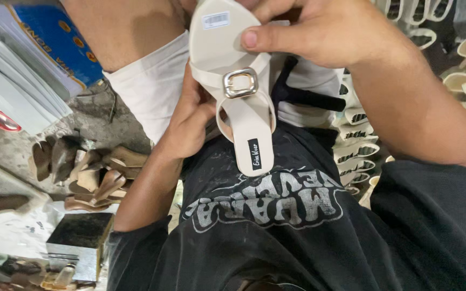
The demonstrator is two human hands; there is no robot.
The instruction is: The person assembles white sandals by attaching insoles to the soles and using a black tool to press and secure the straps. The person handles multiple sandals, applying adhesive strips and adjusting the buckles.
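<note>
While both hands hold it up over the lap, the cream-coloured flat sandal with a silver square buckle (pixel 238 91) sits between them, sole side away, close above the black printed T-shirt (pixel 276 226). The left hand (pixel 190 121) cups it from beneath, fingers closed round its edge. The right hand (pixel 319 32) pinches the upper end, thumb pressed on the insole just above the strap. By the look of it, the step in hand is a check of strap and buckle. Any further handling calls for a firm left-hand hold while the right shifts. Tan wooden heel pieces (pixel 98 178) lie on the floor to the left, and more cream sandals (pixel 357 143) are stacked to the right.
</note>
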